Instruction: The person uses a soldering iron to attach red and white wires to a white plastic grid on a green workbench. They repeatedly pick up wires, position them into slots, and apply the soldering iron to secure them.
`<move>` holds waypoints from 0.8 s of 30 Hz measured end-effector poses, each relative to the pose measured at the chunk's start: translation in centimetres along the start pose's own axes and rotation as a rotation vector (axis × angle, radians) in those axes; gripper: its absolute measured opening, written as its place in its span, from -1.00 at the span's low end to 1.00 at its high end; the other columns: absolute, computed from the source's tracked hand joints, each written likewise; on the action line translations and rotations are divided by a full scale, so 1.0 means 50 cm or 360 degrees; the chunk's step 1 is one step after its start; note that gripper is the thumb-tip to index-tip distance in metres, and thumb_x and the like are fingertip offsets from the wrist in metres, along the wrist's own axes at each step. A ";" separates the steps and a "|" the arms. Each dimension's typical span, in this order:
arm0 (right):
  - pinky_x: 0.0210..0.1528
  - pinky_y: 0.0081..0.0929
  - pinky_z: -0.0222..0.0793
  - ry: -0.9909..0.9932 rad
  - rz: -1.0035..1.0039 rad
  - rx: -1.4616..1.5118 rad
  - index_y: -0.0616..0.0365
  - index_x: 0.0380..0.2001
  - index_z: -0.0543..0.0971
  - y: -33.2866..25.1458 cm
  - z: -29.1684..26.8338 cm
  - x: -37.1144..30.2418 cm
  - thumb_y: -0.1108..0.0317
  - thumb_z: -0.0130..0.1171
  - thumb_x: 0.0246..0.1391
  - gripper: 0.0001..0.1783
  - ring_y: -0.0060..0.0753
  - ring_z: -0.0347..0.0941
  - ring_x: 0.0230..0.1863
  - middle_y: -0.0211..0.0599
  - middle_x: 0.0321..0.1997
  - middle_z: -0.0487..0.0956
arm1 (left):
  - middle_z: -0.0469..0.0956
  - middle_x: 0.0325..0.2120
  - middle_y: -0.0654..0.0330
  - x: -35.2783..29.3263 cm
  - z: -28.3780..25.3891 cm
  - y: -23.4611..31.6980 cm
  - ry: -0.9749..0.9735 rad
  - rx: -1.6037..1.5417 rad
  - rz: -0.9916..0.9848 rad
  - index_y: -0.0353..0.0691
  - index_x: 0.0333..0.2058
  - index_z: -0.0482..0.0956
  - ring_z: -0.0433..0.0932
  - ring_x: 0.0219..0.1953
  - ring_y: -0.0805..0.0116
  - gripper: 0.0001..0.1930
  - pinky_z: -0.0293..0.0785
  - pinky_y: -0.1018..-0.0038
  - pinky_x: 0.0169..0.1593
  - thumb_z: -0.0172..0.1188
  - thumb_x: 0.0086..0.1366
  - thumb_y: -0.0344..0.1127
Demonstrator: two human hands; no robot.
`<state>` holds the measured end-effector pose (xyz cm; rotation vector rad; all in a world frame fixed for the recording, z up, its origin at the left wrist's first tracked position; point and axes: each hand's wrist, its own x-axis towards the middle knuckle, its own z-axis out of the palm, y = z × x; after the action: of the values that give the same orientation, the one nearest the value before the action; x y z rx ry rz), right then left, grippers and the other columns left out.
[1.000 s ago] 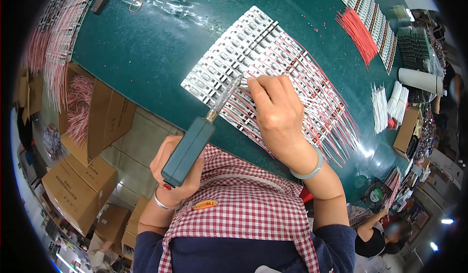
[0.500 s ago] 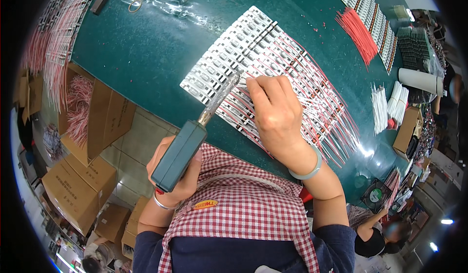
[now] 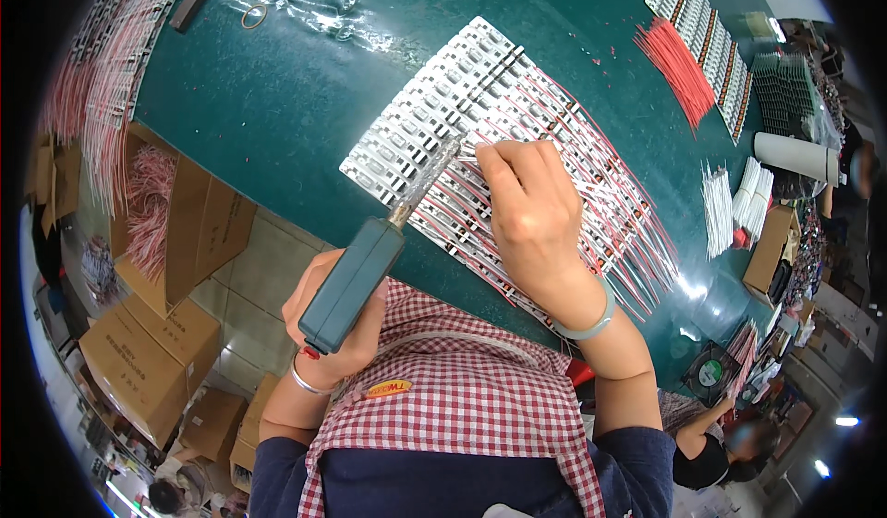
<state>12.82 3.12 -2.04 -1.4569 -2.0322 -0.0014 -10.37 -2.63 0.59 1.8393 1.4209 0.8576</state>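
Note:
My left hand (image 3: pixel 334 326) grips the teal handle of a soldering iron (image 3: pixel 358 276). Its metal barrel reaches up to the tip, which rests on a sheet of white LED modules (image 3: pixel 434 111) lying on the green table (image 3: pixel 277 93). My right hand (image 3: pixel 533 213) is closed, its fingers pinching a thin white-and-red wire right beside the iron's tip. Rows of red and white wires (image 3: pixel 610 213) run from the modules under and past my right hand.
A bundle of loose red wires (image 3: pixel 676 60) and more module strips (image 3: pixel 702 28) lie at the far right. White wire bundles (image 3: pixel 735 199) sit near a small cardboard box (image 3: pixel 769 245). Cardboard boxes (image 3: pixel 157 352) stand on the floor at left. Another person (image 3: pixel 711 435) sits at lower right.
The soldering iron's tip has shifted slightly along the module sheet. My right hand stays pinched on the wire beside it.

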 end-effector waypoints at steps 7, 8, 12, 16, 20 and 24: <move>-0.38 -0.40 0.40 -0.0013 -0.0015 -0.0037 0.41 -0.28 0.59 -0.001 0.004 0.003 0.56 0.18 -0.26 -0.66 -0.24 0.39 -0.36 -0.18 -0.36 0.49 | 0.59 -0.42 0.04 0.032 0.004 0.016 0.0033 0.0034 0.0141 -0.41 -0.34 0.64 0.61 -0.42 0.17 -0.81 0.54 0.43 -0.36 0.32 -0.01 -0.63; -0.38 -0.40 0.39 -0.0009 -0.0020 -0.0037 0.41 -0.28 0.59 0.000 0.005 0.002 0.56 0.18 -0.26 -0.66 -0.24 0.39 -0.36 -0.18 -0.36 0.48 | 0.58 -0.43 0.05 0.033 0.003 0.016 0.0032 0.0033 0.0146 -0.40 -0.34 0.64 0.61 -0.43 0.18 -0.81 0.53 0.43 -0.37 0.32 -0.01 -0.62; -0.37 -0.40 0.39 -0.0023 -0.0015 -0.0034 0.41 -0.29 0.58 0.001 0.003 0.002 0.55 0.18 -0.26 -0.67 -0.24 0.39 -0.35 -0.18 -0.36 0.48 | 0.57 -0.44 0.06 0.024 0.003 0.008 0.0027 0.0031 0.0113 -0.42 -0.33 0.64 0.60 -0.44 0.20 -0.80 0.52 0.44 -0.39 0.33 -0.01 -0.62; -0.36 -0.40 0.39 -0.0034 -0.0009 -0.0027 0.40 -0.30 0.58 -0.001 0.001 0.004 0.55 0.18 -0.23 -0.69 -0.24 0.39 -0.35 -0.18 -0.36 0.48 | 0.60 -0.39 0.02 -0.005 0.000 -0.006 0.0048 -0.0055 -0.0029 -0.44 -0.28 0.65 0.63 -0.40 0.18 -0.77 0.54 0.44 -0.36 0.34 0.01 -0.60; -0.35 -0.39 0.40 -0.0054 0.0008 -0.0026 0.40 -0.30 0.58 -0.001 -0.002 0.005 0.56 0.19 -0.22 -0.70 -0.24 0.40 -0.34 -0.17 -0.35 0.49 | 0.63 -0.32 -0.02 -0.006 -0.004 -0.006 0.0026 -0.0119 -0.0054 -0.45 -0.23 0.65 0.66 -0.34 0.16 -0.74 0.57 0.43 -0.28 0.34 0.05 -0.59; -0.36 -0.39 0.41 -0.0045 0.0023 0.0034 0.40 -0.28 0.59 0.001 -0.002 0.005 0.57 0.19 -0.23 -0.68 -0.23 0.42 -0.33 -0.17 -0.33 0.50 | 0.63 -0.30 -0.03 0.000 -0.001 -0.005 0.0039 -0.0142 -0.0059 -0.45 -0.22 0.64 0.66 -0.32 0.16 -0.74 0.57 0.42 -0.24 0.34 0.06 -0.58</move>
<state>12.86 3.29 -1.84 -1.4665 -2.0379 0.0468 -10.53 -2.60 0.41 1.7364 1.4051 0.9128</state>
